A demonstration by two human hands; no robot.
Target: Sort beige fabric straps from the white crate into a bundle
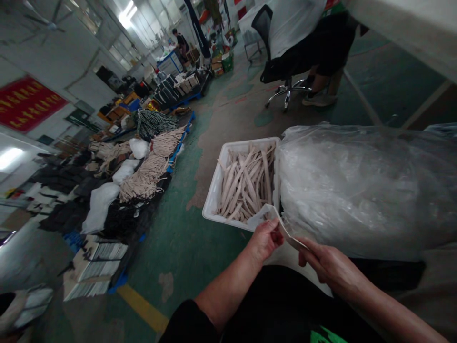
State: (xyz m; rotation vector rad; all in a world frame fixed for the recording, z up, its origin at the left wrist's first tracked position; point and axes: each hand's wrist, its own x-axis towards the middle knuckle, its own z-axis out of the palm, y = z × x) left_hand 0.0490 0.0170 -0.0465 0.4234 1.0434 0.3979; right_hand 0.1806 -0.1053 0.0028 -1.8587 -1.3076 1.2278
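A thin, pale strip (285, 230) runs between my two hands, bent partway along. My left hand (264, 239) pinches it near one end, and a whitish flap sticks out past the fingers over a white bin. At the other end my right hand (319, 257) is closed on the strip, thumb and finger pressed together. The white plastic bin (214, 190) stands just beyond my left hand and holds many loose beige strips (246, 178). Right of the bin lies a large clear plastic bag (350, 186), full and bulging; what is inside cannot be made out.
Bundles of beige strips (146, 178) and white sacks lie on pallets at the left. A person sits on a wheeled office chair (285, 85) ahead. A pale tabletop (410, 33) juts in at upper right. Green floor (171, 238) spans between pallets and bin.
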